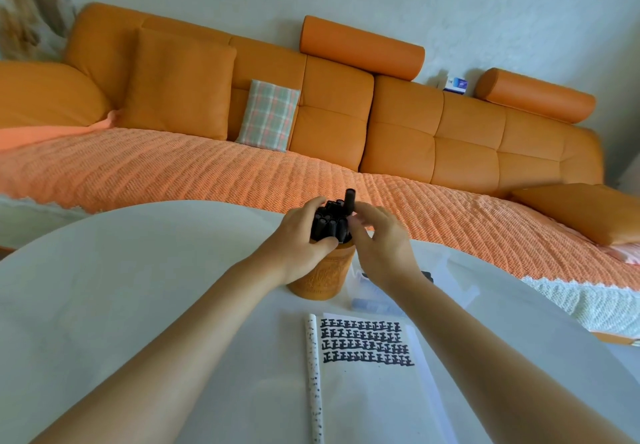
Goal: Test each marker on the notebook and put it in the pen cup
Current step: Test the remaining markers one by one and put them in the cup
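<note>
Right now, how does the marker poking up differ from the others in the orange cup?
The raised marker stands higher than the bundled markers, whose caps sit roughly level. The right hand holds the raised marker; the left hand grips the bundled markers. Both are black and upright in the pen cup.

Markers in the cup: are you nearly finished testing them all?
Nearly, it seems. Four rows of black test marks top the notebook page, and many black markers stand in the orange pen cup. The left hand grips them; the right hand touches one taller marker. Whether any remain is unclear.
</note>
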Tool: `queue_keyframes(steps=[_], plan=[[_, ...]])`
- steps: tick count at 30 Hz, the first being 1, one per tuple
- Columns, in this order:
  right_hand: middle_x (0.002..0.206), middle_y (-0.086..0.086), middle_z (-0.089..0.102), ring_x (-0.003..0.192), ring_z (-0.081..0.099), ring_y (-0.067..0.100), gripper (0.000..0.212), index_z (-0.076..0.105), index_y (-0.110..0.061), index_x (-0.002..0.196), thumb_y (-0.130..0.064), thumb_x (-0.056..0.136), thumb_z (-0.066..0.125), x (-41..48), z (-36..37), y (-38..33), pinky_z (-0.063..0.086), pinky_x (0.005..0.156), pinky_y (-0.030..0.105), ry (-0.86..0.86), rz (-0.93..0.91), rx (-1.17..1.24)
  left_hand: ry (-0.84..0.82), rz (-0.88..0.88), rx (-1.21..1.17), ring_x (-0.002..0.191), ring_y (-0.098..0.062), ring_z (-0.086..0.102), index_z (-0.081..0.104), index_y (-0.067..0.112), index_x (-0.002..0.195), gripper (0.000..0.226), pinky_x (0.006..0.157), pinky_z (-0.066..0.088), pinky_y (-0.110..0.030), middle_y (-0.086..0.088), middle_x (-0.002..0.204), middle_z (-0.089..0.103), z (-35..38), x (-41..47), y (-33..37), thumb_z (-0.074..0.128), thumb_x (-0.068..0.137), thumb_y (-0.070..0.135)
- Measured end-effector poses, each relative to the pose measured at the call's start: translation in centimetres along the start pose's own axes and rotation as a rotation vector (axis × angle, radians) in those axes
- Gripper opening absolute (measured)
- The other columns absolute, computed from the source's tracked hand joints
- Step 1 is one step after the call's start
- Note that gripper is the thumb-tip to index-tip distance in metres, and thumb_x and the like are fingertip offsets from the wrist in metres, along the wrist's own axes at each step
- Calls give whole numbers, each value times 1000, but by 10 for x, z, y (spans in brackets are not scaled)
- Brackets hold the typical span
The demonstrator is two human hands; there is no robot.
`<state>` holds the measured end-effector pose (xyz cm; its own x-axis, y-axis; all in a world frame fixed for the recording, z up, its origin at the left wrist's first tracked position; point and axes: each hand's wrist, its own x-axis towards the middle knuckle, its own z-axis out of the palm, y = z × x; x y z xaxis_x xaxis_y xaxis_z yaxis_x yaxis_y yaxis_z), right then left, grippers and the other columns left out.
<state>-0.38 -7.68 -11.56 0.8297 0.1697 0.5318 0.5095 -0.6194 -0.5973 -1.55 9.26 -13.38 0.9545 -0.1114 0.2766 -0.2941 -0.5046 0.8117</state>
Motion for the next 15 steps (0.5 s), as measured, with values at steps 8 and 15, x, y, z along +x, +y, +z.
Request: queue_keyframes(steps=[8,15], plan=[[126,-10,49,92,62,3,73,33,-39,146,-5,88,62,7,-6,4,51,71,14,-46,-113,-78,69,66,22,132,-18,39,21,34,149,67,109,37,-41,-2,142,39,6,0,0,57,93,36],[153,-2,42,138,37,5,69,43,-17,149,15,88,40,4,-3,5,31,111,9,-213,-233,-99,129,241,36,133,2,26,6,42,151,80,105,32,-17,11,155,23,2,-4,7,59,92,28]])
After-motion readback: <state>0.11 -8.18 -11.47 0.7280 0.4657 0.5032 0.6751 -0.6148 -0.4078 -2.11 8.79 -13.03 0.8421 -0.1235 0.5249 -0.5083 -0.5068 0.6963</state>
